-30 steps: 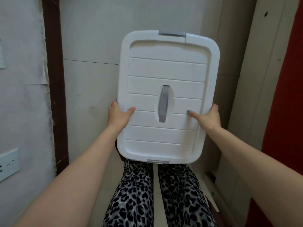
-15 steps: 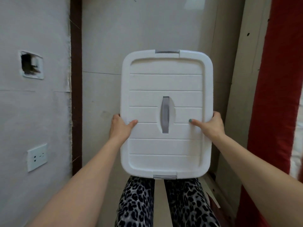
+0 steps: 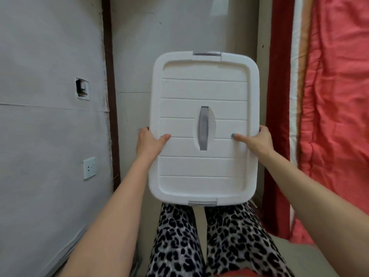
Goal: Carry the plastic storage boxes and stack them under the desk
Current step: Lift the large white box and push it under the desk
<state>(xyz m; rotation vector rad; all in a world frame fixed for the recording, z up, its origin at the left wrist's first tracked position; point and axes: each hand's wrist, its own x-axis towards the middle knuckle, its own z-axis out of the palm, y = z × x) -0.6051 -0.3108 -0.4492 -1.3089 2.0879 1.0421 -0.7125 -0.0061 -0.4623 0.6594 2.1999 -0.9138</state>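
Carrying stage, box in transit. One white plastic storage box [image 3: 203,128], lid on, is held out in front of the person's body, above the patterned trousers [image 3: 177,242], clear of any floor or furniture. No desk in view, and no second box.

Left hand [image 3: 148,145] clasps the box's left edge: thumb lies flat across the lid top, fingers curl under the rim out of sight. Right hand [image 3: 257,141] mirrors it on the right edge, thumb pointing inward along the lid. Both hands closed on the box, neither free.

Grip sits roughly at mid-length, on opposite long sides. Likely reason: it balances the load so the box stays level, and the thumbs on top press the lid down. The grey centre handle [image 3: 204,127] in the lid recess goes unused; a two-sided hold probably gives steadier control than a one-handed carry. Grey clips [image 3: 207,53] show at the far and near ends; whether they are latched cannot be told.

Surroundings: narrow passage. Pale wall [image 3: 50,126] to the left with a white socket [image 3: 89,167] and an open cut-out [image 3: 81,88] above it, dark brown upright strip [image 3: 109,96] beside it. Red bedding or curtain fabric [image 3: 335,116] close on the right.

Judgement: task early to middle; stacking not begun. Tight clearance on both sides suggests keeping the box end-on.
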